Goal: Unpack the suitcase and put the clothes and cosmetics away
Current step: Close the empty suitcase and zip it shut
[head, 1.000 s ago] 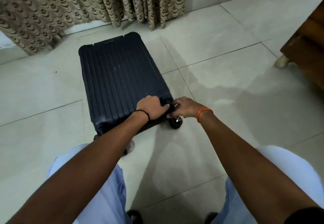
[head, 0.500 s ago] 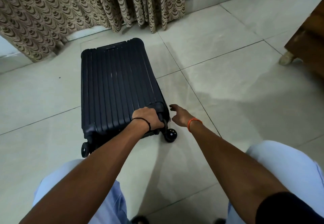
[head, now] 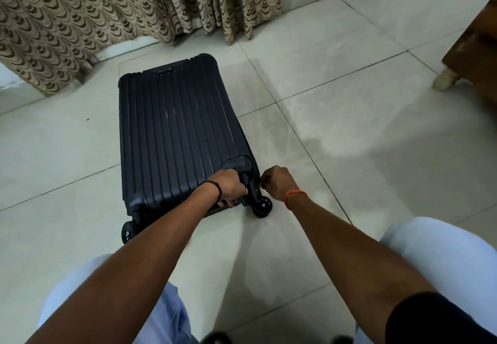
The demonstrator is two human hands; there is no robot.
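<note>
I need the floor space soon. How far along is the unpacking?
Barely begun. Done: the dark suitcase lies flat on the tile floor, closed. In hand: the left hand grips its wheel-end corner; the right hand pinches something at the side seam, probably the zipper. Left: opening, clothes, cosmetics.

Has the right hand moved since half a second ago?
Yes. The right hand has gone back to the suitcase, its fingers now curled at the corner above the wheel, where earlier it hung open beside it.
</note>
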